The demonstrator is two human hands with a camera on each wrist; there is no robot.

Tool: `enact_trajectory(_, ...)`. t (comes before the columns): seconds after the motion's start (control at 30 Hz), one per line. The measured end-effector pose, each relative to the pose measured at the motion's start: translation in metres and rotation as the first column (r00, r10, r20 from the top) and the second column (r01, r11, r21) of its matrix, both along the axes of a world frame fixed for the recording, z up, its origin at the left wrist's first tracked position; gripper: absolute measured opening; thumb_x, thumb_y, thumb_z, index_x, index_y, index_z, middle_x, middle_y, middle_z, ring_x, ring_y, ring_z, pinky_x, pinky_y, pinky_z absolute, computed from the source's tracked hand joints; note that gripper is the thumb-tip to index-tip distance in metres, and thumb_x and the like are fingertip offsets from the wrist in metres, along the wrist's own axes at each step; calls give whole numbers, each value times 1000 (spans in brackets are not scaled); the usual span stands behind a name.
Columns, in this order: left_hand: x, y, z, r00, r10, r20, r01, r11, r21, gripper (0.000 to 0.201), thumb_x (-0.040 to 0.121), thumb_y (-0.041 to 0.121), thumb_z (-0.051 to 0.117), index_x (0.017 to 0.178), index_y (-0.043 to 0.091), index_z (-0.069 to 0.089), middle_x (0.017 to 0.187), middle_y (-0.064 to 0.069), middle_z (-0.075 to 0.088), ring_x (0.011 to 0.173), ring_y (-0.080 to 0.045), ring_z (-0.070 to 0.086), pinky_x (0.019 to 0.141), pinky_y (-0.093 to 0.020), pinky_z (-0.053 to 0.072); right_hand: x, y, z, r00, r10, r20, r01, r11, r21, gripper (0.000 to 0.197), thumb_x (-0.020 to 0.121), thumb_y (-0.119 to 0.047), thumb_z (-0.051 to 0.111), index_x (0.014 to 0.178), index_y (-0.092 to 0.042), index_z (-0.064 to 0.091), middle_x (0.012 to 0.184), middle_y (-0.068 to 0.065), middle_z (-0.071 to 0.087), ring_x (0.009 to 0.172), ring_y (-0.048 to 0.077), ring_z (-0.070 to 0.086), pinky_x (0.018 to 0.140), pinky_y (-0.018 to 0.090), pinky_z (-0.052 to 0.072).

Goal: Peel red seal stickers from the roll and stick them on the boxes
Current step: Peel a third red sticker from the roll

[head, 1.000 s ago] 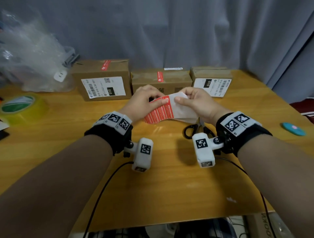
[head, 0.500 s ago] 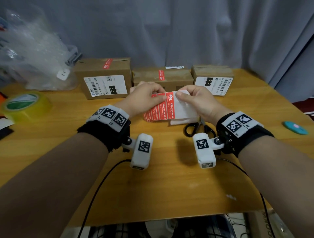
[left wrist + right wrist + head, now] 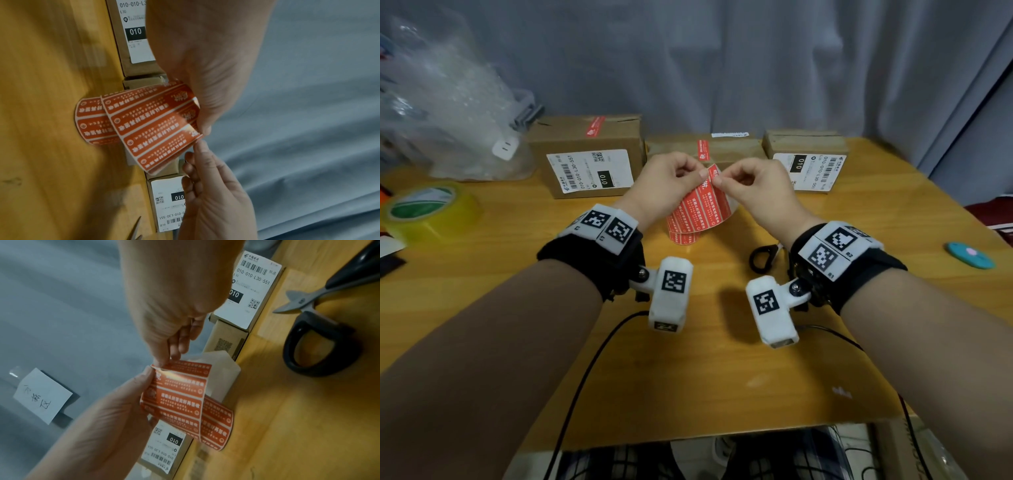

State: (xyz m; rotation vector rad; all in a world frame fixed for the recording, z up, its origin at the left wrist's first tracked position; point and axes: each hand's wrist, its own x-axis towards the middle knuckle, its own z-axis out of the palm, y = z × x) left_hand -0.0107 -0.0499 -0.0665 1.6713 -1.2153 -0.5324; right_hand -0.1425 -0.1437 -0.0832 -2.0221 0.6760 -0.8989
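So the right hand point(image 3: 756, 188) is pinching the top corner of the end sticker point(image 3: 185, 368) between thumb and fingertip, and that corner is just starting to lift off the backing. The left hand point(image 3: 667, 181) is pinching the upper edge of the sticker strip point(image 3: 702, 209) right next to it, holding it taut. Half a second ago the strip was being held flatter and lower, with the hands further apart; now it's standing up with both pinches meeting at one corner, so the peel looks properly under way. The strip is trailing down to the sticker roll point(image 3: 90, 123), which is resting on the table point(image 3: 722, 377) in front of the boxes. The left box point(image 3: 585, 137) and middle box point(image 3: 722, 150) are already wearing red seals; the right box point(image 3: 804, 144) isn't showing one, so it's probably next. Scissors point(image 3: 320, 331) are lying by the right wrist.
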Motion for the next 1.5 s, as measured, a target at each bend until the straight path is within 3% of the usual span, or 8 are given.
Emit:
enact_trajectory(0.1, -1, 0, -1, 999, -22, -34, 21, 1000, -17, 13, 93, 19, 56, 98, 9, 63, 86, 4, 64, 78, -8, 62, 76, -22, 52, 3, 1, -3, 999, 3, 37, -5, 999, 47, 12, 82, -17, 70, 84, -6, 70, 75, 1, 67, 69, 11, 62, 68, 22, 55)
enact_trajectory(0.27, 0, -1, -4, 998, -45, -38, 44, 999, -30, 11, 94, 14, 53, 99, 11, 63, 91, 0, 64, 78, -7, 61, 76, -23, 49, 9, 1, -4, 995, 1, 104, -12, 995, 99, 8, 79, -18, 73, 78, -12, 69, 77, 7, 69, 80, 27, 68, 81, 45, 58)
enact_trajectory(0.53, 1, 2, -6, 991, -63, -121, 57, 997, -52, 9, 92, 11, 55, 92, 13, 64, 88, 9, 64, 74, 0, 61, 62, -8, 47, 10, 4, -4, 991, 18, 131, -38, 988, 150, 18, 82, -18, 70, 86, 0, 69, 73, 0, 67, 66, 6, 64, 67, 19, 55)
enact_trajectory(0.8, 1, 1, -7, 995, -45, -94, 44, 999, -19, 14, 89, 14, 61, 83, 26, 65, 91, -3, 69, 91, -23, 66, 86, -37, 53, 10, 3, -5, 994, 12, 109, -28, 988, 155, 15, 86, -14, 65, 87, -1, 72, 69, -1, 66, 55, -3, 59, 57, 10, 47)
enact_trajectory(0.93, -1, 0, -3, 1000, 11, -20, -11, 1000, 16, 6, 88, 22, 62, 86, 24, 67, 97, -1, 70, 94, -19, 65, 94, -42, 52, 8, 3, -2, 993, 7, 114, -27, 984, 174, 15, 87, -9, 61, 89, 3, 71, 69, -1, 66, 54, -5, 59, 54, 7, 45)
enact_trajectory(1.1, -2, -5, -4, 974, 149, 169, -155, 988, 23, 12, 69, 56, 65, 64, 45, 64, 87, 14, 66, 101, -16, 62, 96, -50, 45, 8, 6, 3, 988, 26, 151, -61, 971, 230, 12, 86, -5, 61, 87, 6, 67, 69, 4, 64, 53, -5, 61, 54, 7, 46)
enact_trajectory(1.23, 0, -7, -3, 923, 282, 261, -296, 955, 15, 26, 79, 46, 65, 57, 37, 54, 93, 13, 49, 114, -19, 47, 101, -48, 35, 9, 6, 5, 986, -49, 158, 9, 970, 244, 14, 86, -5, 61, 88, 8, 67, 70, -2, 63, 54, -10, 59, 54, 3, 43)
enact_trajectory(1.5, 8, 2, -7, 905, 397, 153, -410, 910, 66, 26, 66, 62, 61, 60, 37, 60, 103, 10, 61, 107, -19, 56, 96, -49, 41, 1, -3, -6, 974, -204, 96, 164, 933, 320, 21, 83, -17, 66, 63, -20, 60, 70, -7, 59, 71, 6, 54, 73, 22, 45)
